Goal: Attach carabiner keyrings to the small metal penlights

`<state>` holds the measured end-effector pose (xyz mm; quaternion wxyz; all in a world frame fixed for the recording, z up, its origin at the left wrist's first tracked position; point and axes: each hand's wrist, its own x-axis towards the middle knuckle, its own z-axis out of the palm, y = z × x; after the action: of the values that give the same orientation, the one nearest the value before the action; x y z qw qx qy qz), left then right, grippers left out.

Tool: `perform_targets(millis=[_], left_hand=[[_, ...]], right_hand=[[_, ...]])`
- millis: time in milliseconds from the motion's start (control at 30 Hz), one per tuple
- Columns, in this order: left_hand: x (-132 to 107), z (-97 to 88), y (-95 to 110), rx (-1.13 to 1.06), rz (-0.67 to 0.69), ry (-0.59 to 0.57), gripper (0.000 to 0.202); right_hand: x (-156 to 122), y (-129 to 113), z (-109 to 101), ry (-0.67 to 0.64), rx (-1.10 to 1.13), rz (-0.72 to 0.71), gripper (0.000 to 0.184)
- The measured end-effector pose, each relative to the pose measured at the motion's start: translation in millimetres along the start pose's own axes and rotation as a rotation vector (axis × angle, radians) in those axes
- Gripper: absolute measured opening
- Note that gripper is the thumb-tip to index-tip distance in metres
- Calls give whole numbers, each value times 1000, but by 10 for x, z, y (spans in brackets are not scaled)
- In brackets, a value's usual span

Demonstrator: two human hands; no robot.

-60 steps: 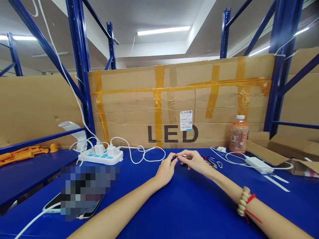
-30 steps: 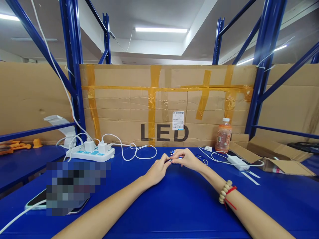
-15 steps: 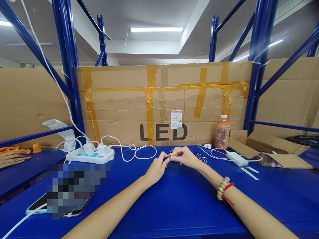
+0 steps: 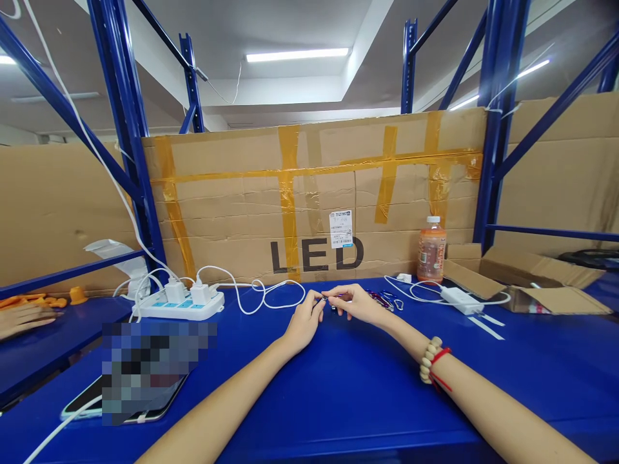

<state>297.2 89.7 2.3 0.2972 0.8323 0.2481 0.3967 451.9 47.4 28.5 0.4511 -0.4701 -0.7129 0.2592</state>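
My left hand (image 4: 305,319) is closed in a pinch above the blue table, with a small shiny metal piece (image 4: 324,298) at its fingertips. The piece is too small to name. My right hand (image 4: 355,303) meets it from the right, thumb and forefinger pinched at the same piece. Several small coloured metal clips (image 4: 387,300), shaped like carabiners, lie just behind and right of my right hand, which partly hides them. A beaded bracelet (image 4: 429,361) and a red cord circle my right wrist.
A white power strip (image 4: 181,306) with plugs and looping cables stands left. Nearer is a phone or tablet (image 4: 164,403), partly blurred out. On the right are an orange bottle (image 4: 431,251), a white adapter (image 4: 461,299) and an open carton (image 4: 556,299). Another person's hand (image 4: 26,319) rests far left.
My two hands have shifted slightly, the fingertips still together around the small piece. More of the coloured clips now shows beside my right hand. The view has tilted a little.
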Motion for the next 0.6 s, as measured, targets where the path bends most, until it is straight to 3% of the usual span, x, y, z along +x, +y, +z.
perform_targets(millis=[200, 333, 500, 600], left_hand=[[27, 4, -76, 34, -79, 26, 18], [54, 9, -110, 7, -127, 64, 18], [80, 18, -112, -92, -179, 104, 20], [83, 18, -110, -192, -246, 136, 22]], right_hand=[[23, 111, 101, 53, -82, 0, 37], [26, 119, 123, 121, -267, -15, 34], [-3, 28, -146, 461, -713, 124, 25], [-36, 27, -389, 541, -834, 313, 28]])
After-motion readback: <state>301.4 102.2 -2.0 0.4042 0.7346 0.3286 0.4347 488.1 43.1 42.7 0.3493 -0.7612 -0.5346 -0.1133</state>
